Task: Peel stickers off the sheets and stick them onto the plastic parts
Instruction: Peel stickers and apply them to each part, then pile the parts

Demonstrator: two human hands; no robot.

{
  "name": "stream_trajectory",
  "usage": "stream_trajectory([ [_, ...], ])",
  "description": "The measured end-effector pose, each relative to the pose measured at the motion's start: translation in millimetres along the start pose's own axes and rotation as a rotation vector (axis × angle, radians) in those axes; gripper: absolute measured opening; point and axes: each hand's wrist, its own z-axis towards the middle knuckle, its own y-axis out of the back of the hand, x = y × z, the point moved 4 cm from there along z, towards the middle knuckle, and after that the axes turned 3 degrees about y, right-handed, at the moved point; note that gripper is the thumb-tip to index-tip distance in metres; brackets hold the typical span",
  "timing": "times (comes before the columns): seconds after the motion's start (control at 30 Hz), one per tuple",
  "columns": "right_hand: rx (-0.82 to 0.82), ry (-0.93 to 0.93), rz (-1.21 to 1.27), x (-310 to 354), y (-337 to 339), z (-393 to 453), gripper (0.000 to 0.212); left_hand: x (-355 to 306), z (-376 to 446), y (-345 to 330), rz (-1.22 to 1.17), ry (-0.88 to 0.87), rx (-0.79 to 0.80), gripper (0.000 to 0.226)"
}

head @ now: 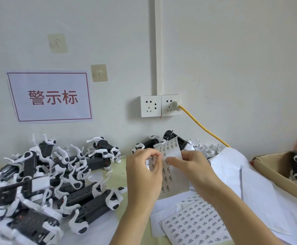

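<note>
Fingers (159, 156) of both hands pinching sticker sheet (170, 167)

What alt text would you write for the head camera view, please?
A person's left hand and right hand hold a sticker sheet upright, fingers pinching near its upper edge. Black-and-white plastic parts are piled to the left; more sticker sheets lie below.

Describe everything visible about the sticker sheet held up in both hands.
The white paper sticker sheet is a narrow strip with columns of small black-printed labels, some spots near its left edge apparently already bare. It is held upright and slightly curled above the table, in front of the black and white plastic parts. The left hand pinches its left edge; the right hand holds its right side, a finger lying across its face.
</note>
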Motion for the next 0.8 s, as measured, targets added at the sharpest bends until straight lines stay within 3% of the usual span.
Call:
stream_trajectory([
  [0.13, -0.049, 0.018, -0.064, -3.1, 1.3, 3.3, 0.018, -4.9, -1.6, -1.9, 0.165, -0.175, 0.019, 0.01],
  [0.3, -0.08, 0.063, -0.188, -4.4, 2.2, 5.3, 0.024, -6.0, -5.1, -5.7, 0.245, -0.238, 0.042, 0.011],
  [0.53, -0.034, 0.183, -0.348, -0.3, -0.5, 3.1, 0.029, -3.2, -3.5, -7.7, 0.279, -0.156, 0.12, 0.013],
  [0.8, -0.004, 0.187, -0.384, 0.4, 0.1, 1.1, 0.029, -2.7, -3.9, -8.3, 0.317, -0.119, 0.204, 0.017],
])
